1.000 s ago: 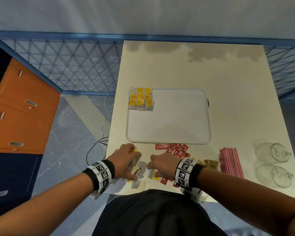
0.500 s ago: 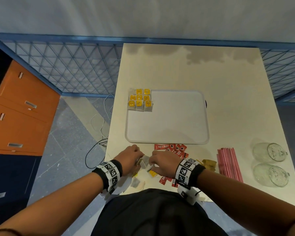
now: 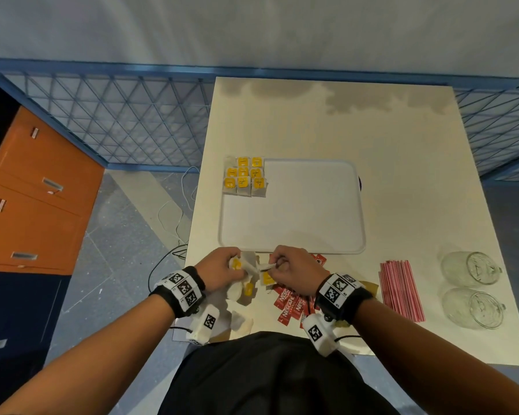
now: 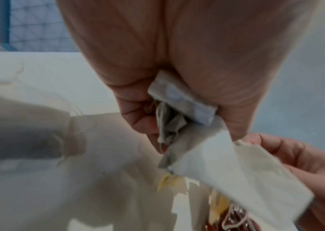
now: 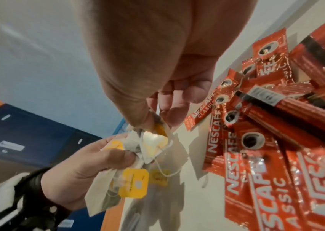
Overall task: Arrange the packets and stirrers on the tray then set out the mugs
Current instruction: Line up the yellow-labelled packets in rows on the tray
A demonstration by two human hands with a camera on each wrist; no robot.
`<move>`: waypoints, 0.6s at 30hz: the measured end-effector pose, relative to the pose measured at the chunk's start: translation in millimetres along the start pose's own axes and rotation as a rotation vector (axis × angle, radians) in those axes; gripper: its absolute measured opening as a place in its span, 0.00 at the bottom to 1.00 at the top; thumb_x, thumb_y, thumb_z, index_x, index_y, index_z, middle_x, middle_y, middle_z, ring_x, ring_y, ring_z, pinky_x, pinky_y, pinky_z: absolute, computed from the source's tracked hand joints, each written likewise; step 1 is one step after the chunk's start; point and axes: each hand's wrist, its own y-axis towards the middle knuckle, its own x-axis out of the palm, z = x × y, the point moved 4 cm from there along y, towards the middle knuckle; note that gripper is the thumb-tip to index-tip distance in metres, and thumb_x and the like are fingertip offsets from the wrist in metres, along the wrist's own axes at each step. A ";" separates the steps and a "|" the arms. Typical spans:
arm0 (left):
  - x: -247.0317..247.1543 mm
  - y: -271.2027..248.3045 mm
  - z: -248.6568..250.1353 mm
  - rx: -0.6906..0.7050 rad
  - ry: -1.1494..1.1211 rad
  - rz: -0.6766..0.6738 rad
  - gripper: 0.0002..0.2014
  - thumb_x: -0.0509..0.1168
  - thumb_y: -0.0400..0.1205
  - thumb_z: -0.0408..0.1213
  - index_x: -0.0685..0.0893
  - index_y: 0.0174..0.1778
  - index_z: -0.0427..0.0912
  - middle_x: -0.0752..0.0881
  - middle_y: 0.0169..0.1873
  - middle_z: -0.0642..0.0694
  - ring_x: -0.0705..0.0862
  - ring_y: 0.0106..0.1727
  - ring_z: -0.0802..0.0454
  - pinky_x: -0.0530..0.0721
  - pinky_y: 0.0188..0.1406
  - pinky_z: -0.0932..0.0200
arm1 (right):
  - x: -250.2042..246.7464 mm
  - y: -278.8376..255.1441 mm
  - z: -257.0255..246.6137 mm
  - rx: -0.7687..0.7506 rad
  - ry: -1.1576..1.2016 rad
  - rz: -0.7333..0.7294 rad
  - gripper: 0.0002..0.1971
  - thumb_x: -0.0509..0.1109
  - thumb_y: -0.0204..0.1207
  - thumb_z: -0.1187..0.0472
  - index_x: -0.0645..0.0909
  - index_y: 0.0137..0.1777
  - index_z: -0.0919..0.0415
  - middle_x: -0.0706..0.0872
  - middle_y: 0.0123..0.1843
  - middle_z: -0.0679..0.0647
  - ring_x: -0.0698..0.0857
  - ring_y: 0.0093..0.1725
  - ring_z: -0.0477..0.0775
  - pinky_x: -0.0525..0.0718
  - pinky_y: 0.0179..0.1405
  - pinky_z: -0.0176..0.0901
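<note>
So the cream table (image 3: 327,130) fills most of the head view, and the white tray (image 3: 306,211) sits about dead centre on it. Up in the tray's 10 o'clock corner there's a tidy block of tea bags with yellow tags (image 3: 244,176), 3 rows of them, edges touching.

Over at 4 o'clock from the tray, near the table's right edge, 2 clear glass mugs (image 3: 472,289) lie on their sides, 1 just beside the other. A flat bundle of pink stirrers (image 3: 400,290) lies just to their 9 o'clock side, at the tray's 5 o'clock.

At 6 o'clock, just off the tray's near rim, there's the pile of red Nescafe sachets (image 5: 256,140), all overlapping, partly under the right wrist. Left of those, a loose heap of more tea bags (image 3: 237,298) at the table's near edge.

Both hands are right over that spot, at 6 o'clock from the tray and nearly touching each other. The left hand (image 3: 221,272) is curled around a crumpled bunch of tea bags, yellow tags dangling below its fingers in the right wrist view. The right hand (image 3: 292,269) has thumb and fingertips pinched on 1 tea bag's corner (image 5: 153,139), and that bag's string runs down toward a yellow tag below.
</note>
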 end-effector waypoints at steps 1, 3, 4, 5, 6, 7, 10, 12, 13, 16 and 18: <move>-0.8 -0.4 1.2 -0.012 -0.027 -0.005 0.13 0.75 0.71 0.39 0.84 0.45 0.36 0.88 0.39 0.35 0.84 0.36 0.50 0.86 0.43 0.44 | -0.4 0.0 -0.3 0.006 0.027 0.011 0.04 0.75 0.76 0.55 0.84 0.48 0.47 0.87 0.42 0.44 0.86 0.40 0.45 0.84 0.42 0.41; -1.1 -0.8 2.5 -0.036 -0.071 -0.017 0.14 0.75 0.70 0.42 0.84 0.46 0.36 0.88 0.39 0.35 0.84 0.35 0.52 0.84 0.39 0.49 | -0.9 0.2 -0.7 0.017 0.083 0.030 0.05 0.75 0.76 0.57 0.83 0.49 0.47 0.85 0.41 0.44 0.82 0.37 0.41 0.81 0.40 0.37; -1.1 -0.9 2.9 -0.043 -0.092 -0.021 0.16 0.74 0.69 0.44 0.85 0.46 0.37 0.89 0.39 0.37 0.84 0.35 0.52 0.84 0.39 0.50 | -1.6 0.7 -0.9 0.024 0.104 0.041 0.05 0.75 0.77 0.58 0.83 0.50 0.47 0.83 0.41 0.43 0.80 0.36 0.39 0.80 0.39 0.34; -1.0 -1.3 3.5 -0.048 -0.112 -0.026 0.17 0.74 0.68 0.46 0.85 0.46 0.39 0.89 0.39 0.38 0.84 0.36 0.52 0.83 0.39 0.51 | -2.3 1.2 -1.4 0.031 0.118 0.051 0.05 0.74 0.77 0.58 0.84 0.50 0.47 0.82 0.40 0.42 0.79 0.35 0.37 0.78 0.37 0.32; -0.8 -1.1 3.4 -0.049 -0.130 -0.030 0.18 0.73 0.68 0.47 0.86 0.47 0.39 0.90 0.40 0.39 0.85 0.37 0.51 0.83 0.39 0.52 | -3.0 1.8 -2.3 0.036 0.131 0.057 0.05 0.73 0.78 0.58 0.84 0.51 0.48 0.81 0.38 0.41 0.79 0.33 0.36 0.76 0.36 0.31; -0.2 -1.0 3.9 -0.052 -0.144 -0.035 0.18 0.73 0.68 0.47 0.86 0.48 0.40 0.90 0.41 0.38 0.86 0.38 0.50 0.83 0.41 0.51 | -3.4 2.5 -3.3 0.038 0.150 0.059 0.06 0.72 0.78 0.59 0.84 0.52 0.49 0.80 0.36 0.41 0.78 0.32 0.35 0.75 0.35 0.31; 1.5 -1.6 8.6 -0.049 -0.196 -0.037 0.13 0.73 0.74 0.41 0.87 0.52 0.39 0.90 0.45 0.37 0.88 0.43 0.48 0.83 0.45 0.53 | -3.8 4.2 -6.8 0.039 0.219 0.059 0.07 0.69 0.78 0.60 0.85 0.52 0.49 0.83 0.36 0.43 0.80 0.30 0.36 0.77 0.33 0.34; 3.6 -2.1 12.0 -0.047 -0.239 -0.049 0.09 0.71 0.79 0.34 0.87 0.55 0.39 0.91 0.47 0.38 0.89 0.45 0.50 0.84 0.46 0.58 | -5.3 5.3 -10.1 0.019 0.235 0.072 0.07 0.69 0.77 0.58 0.86 0.50 0.47 0.86 0.38 0.44 0.82 0.33 0.39 0.82 0.37 0.41; 4.3 -2.3 12.7 -0.046 -0.263 -0.053 0.09 0.70 0.80 0.32 0.88 0.56 0.40 0.91 0.47 0.39 0.89 0.46 0.49 0.84 0.47 0.58 | -6.4 5.8 -12.4 0.007 0.239 0.076 0.07 0.69 0.76 0.57 0.86 0.49 0.46 0.88 0.40 0.45 0.84 0.37 0.41 0.84 0.41 0.44; 4.5 -2.1 14.4 -0.040 -0.313 -0.050 0.10 0.69 0.79 0.30 0.88 0.55 0.39 0.91 0.48 0.37 0.89 0.47 0.48 0.84 0.51 0.54 | -7.4 8.1 -16.7 0.000 0.285 0.056 0.10 0.68 0.75 0.61 0.87 0.49 0.46 0.91 0.47 0.47 0.89 0.46 0.49 0.90 0.50 0.53; 4.6 -2.0 17.0 -0.037 -0.318 -0.055 0.10 0.68 0.79 0.28 0.88 0.55 0.37 0.91 0.48 0.34 0.88 0.46 0.50 0.83 0.49 0.56 | -7.7 10.1 -17.8 0.020 0.320 0.041 0.13 0.69 0.73 0.64 0.87 0.50 0.45 0.90 0.49 0.48 0.91 0.45 0.56 0.92 0.48 0.57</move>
